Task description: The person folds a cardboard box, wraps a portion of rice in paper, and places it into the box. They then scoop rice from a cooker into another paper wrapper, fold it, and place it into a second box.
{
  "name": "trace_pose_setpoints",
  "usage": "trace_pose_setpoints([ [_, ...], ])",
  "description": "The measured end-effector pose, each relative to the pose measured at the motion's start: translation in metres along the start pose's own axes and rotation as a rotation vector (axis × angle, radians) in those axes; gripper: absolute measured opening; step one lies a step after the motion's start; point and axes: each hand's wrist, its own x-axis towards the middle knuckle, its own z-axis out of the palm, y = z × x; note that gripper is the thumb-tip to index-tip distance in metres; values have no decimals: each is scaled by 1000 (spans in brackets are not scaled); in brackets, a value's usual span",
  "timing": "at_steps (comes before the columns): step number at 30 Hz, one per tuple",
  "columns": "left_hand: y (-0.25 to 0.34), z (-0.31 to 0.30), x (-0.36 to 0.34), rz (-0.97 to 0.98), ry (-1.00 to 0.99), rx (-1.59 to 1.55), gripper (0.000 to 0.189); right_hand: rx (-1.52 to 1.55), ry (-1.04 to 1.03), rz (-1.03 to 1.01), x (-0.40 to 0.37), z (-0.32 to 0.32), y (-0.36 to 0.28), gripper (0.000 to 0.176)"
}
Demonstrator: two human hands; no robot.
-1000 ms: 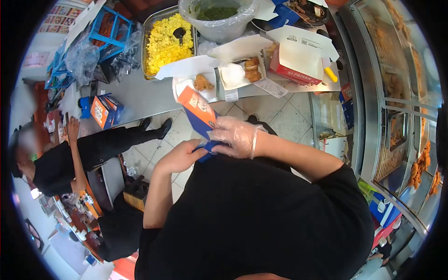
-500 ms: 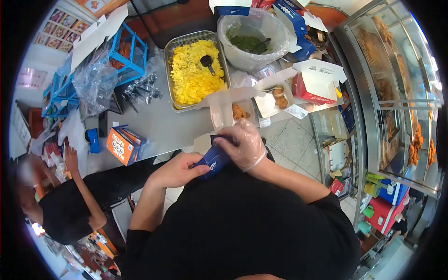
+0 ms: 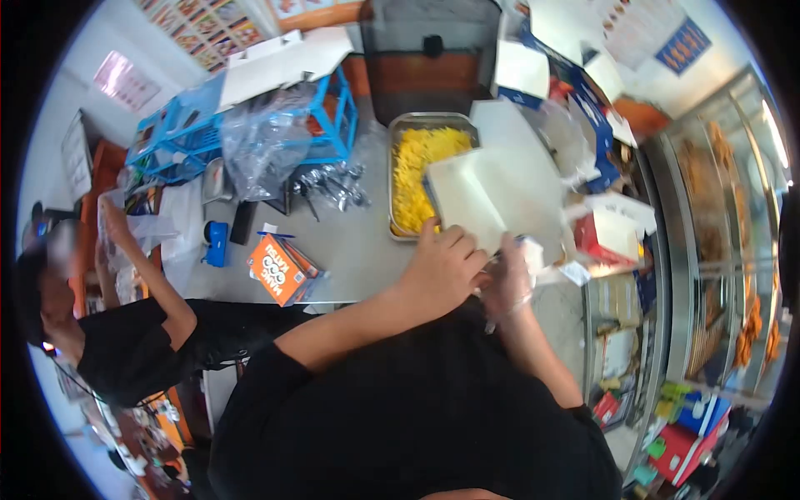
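An opened box (image 3: 471, 196), white inside with a blue outer edge, is tilted up in front of me, its large white flap spread to the right. My left hand (image 3: 446, 265) holds its near edge with bent fingers. My right hand (image 3: 507, 279), in a clear glove and blurred by motion, is at the box's near right corner, fingers closed; whether it grips the box or something else is unclear. Behind the box, a metal tray (image 3: 395, 179) of yellow rice (image 3: 421, 167) is partly covered.
Orange printed boxes (image 3: 279, 271) lie left of me near the table edge. Blue crates (image 3: 333, 125) with plastic bags stand behind. A red box (image 3: 596, 237) is at the right, beside a glass food cabinet (image 3: 708, 242). A co-worker (image 3: 137, 333) stands at the left.
The folded blue box has opened out and risen over the counter. Both hands moved forward and right. The view tilted up, and the co-worker's hands now handle a clear bag.
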Motion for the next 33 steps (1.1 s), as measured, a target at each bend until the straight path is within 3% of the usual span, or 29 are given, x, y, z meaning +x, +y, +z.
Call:
trace_pose_setpoints([
  [2,-26,-9,28,184,407,-264,40,180,-98,-21,34,3,-29,44],
  [6,-157,-43,73,83,695,123,49,-22,-171,-244,101,7,-140,52],
  [8,-212,-69,101,-93,614,337,52,58,-98,-368,136,42,-197,60],
  [10,-283,-83,137,-261,446,480,60,53,-88,-240,178,52,-238,61],
  [11,-317,-75,147,-310,461,567,64,51,-150,-175,198,50,-245,56],
  [12,-348,-69,157,-367,484,651,68,42,-216,-108,215,51,-239,51],
  [13,-363,-70,159,-523,369,642,73,-109,-259,-65,217,42,-225,46],
  [14,-362,-74,154,-608,214,677,65,-265,-295,-13,210,38,-207,41],
  [16,-375,-90,164,-715,-7,389,54,-601,-217,98,141,69,-175,40],
  [18,-382,-95,149,-704,396,63,42,-809,-292,51,83,68,-148,56],
  [20,-316,-110,131,-538,839,-27,40,-867,-324,38,61,58,-138,60],
  [22,-238,-106,117,-196,1053,189,41,-901,-351,40,44,57,-127,64],
  [24,-139,-79,104,-14,943,244,43,-701,-360,-168,30,67,-118,68],
  [26,-41,-48,82,22,482,323,47,-551,-430,-239,21,62,-117,73],
  [27,-7,-24,72,117,405,304,50,-524,-326,-315,19,58,-120,68],
  [29,29,-7,62,200,324,283,53,-538,-100,-448,22,29,-124,51],
  [30,42,-11,59,250,217,166,50,-532,113,-390,14,20,-132,46],
  [31,51,-13,57,299,111,51,47,-455,137,-432,7,-1,-135,44],
  [33,30,-20,64,267,349,-27,49,-638,99,-417,-8,-67,-150,40],
])
